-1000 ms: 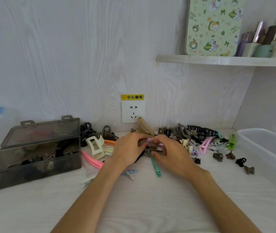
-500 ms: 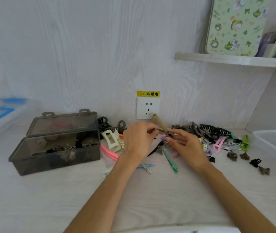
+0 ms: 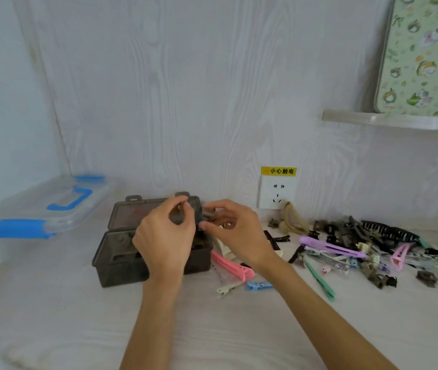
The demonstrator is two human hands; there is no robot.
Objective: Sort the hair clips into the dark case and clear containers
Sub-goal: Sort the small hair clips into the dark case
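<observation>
The dark translucent case point(image 3: 121, 265) stands open at centre left, its lid point(image 3: 129, 214) tipped back and dark clips dimly visible inside. Both hands hover over it. My left hand point(image 3: 167, 239) pinches a small dark clip point(image 3: 177, 217) between thumb and forefinger. My right hand point(image 3: 235, 231) curls its fingers round a small brown clip point(image 3: 221, 219); blur hides the detail. A clear container with blue latches point(image 3: 49, 209) lies closed at far left. Loose clips lie to the right: pink point(image 3: 235, 267), purple point(image 3: 330, 245), green point(image 3: 319, 281), black comb clip point(image 3: 388, 231).
A wall outlet point(image 3: 278, 192) with a yellow warning label sits behind the clips, a beige clip point(image 3: 294, 218) leaning below it. A shelf point(image 3: 394, 121) at upper right carries a green patterned tin point(image 3: 423, 54). A small blue clip point(image 3: 259, 285) lies near the case.
Both hands have left the clip pile and moved left over the open dark case, each carrying a small clip. The view has swung left, bringing in the clear container.
</observation>
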